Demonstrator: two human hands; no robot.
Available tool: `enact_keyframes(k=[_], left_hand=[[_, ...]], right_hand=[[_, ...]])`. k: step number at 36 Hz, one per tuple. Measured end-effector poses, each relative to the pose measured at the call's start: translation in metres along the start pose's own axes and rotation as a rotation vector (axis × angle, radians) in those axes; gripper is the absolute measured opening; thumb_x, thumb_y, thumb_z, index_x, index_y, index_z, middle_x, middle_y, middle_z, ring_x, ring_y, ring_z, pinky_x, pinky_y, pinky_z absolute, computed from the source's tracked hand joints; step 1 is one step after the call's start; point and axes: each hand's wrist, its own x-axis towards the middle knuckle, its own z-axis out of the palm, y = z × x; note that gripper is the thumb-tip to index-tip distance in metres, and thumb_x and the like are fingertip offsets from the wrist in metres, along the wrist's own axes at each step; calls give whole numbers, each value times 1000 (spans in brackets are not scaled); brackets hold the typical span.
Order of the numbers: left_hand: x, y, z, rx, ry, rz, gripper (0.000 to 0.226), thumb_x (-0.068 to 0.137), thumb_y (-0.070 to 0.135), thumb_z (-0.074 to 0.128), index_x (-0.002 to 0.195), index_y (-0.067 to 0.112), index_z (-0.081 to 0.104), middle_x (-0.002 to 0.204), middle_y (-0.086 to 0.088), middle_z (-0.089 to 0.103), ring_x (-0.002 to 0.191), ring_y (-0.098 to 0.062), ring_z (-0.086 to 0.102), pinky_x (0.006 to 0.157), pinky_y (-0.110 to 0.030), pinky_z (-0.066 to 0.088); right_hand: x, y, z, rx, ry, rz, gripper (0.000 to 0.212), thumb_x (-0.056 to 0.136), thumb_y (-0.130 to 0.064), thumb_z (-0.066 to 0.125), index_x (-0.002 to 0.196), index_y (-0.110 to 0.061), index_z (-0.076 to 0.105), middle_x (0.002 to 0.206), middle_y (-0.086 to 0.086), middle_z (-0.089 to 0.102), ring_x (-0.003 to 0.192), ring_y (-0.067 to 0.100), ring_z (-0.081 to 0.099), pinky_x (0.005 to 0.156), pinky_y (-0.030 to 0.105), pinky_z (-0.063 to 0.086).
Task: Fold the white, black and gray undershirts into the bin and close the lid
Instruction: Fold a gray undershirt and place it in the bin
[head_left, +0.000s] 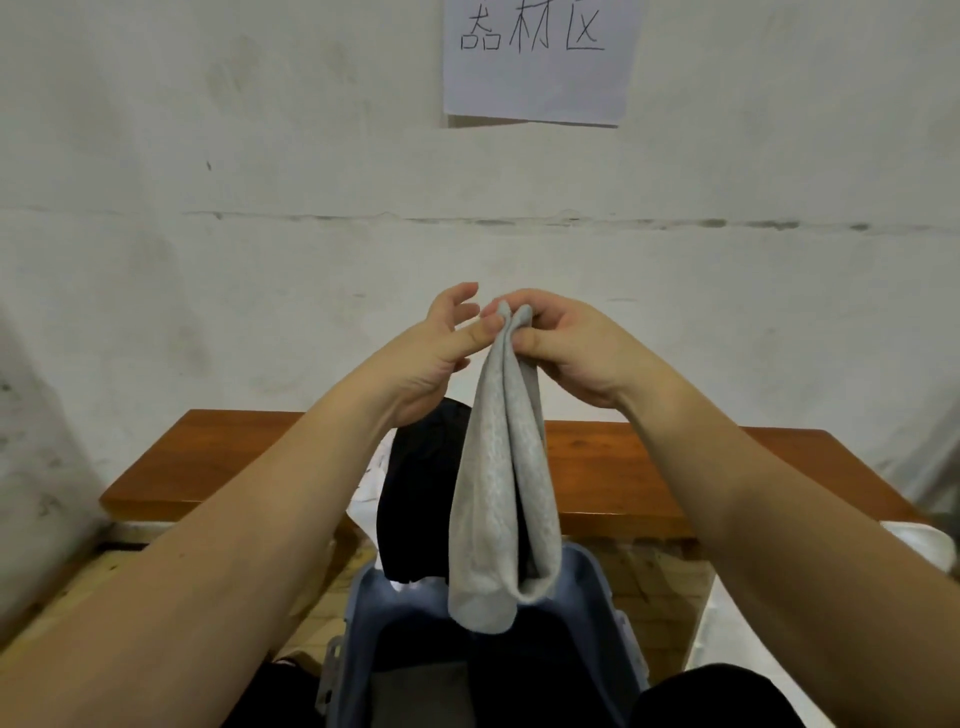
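Note:
A gray undershirt (501, 499) hangs doubled over in the air, its lower end dangling just above the blue bin (597, 587). My right hand (571, 348) pinches its top edge between thumb and fingers. My left hand (441, 353) pinches the same top edge beside it with thumb and forefinger, its other fingers spread. A black undershirt (415, 499) lies on the wooden bench and droops into the bin, on top of a white undershirt (371, 473) that shows at its left side. The bin's inside looks dark.
A brown wooden bench (218, 467) stands against a white wall that carries a paper sign (535, 57). The bin sits between my dark-clothed knees. A white object (919, 545) lies at the right edge. The floor is light brick.

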Motion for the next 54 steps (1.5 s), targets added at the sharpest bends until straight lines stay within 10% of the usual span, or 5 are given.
enact_keyframes(k=[10, 19, 37, 45, 54], left_hand=[[-37, -6, 4, 87, 160, -75, 59, 84, 67, 54, 118, 19, 60, 105, 7, 66, 87, -8, 64, 82, -31, 54], [-42, -36, -17, 1014, 169, -169, 8, 84, 18, 59, 80, 17, 53, 73, 1, 52, 70, -18, 50, 53, -30, 31], [5, -25, -54, 333, 374, 3, 10, 82, 17, 70, 92, 18, 71, 84, -1, 66, 82, -11, 57, 85, -28, 43], [14, -22, -57, 339, 155, 76, 23, 96, 9, 57, 90, 25, 74, 55, 0, 48, 46, -11, 38, 56, -30, 26], [26, -25, -49, 123, 37, 30, 27, 99, 7, 48, 90, 19, 71, 64, 4, 58, 37, -11, 39, 44, -21, 31]], right_hand=[[4, 3, -11, -247, 146, 41, 19, 89, 0, 66, 86, -16, 56, 83, -4, 58, 81, 9, 55, 78, 21, 45], [2, 3, -32, -435, 281, 61, 26, 85, -12, 74, 79, -23, 52, 83, -1, 51, 82, 15, 47, 76, 31, 38], [-36, 9, -76, -809, 234, 342, 15, 85, -36, 74, 87, -21, 70, 84, -5, 67, 79, 15, 59, 67, 28, 42], [-46, 37, -83, -597, 300, 203, 16, 87, -26, 73, 94, -14, 66, 93, -3, 69, 93, 12, 64, 94, 41, 49], [-55, 48, -98, -201, 250, 183, 16, 95, -7, 59, 84, -14, 50, 75, -7, 65, 77, 10, 67, 72, 26, 55]])
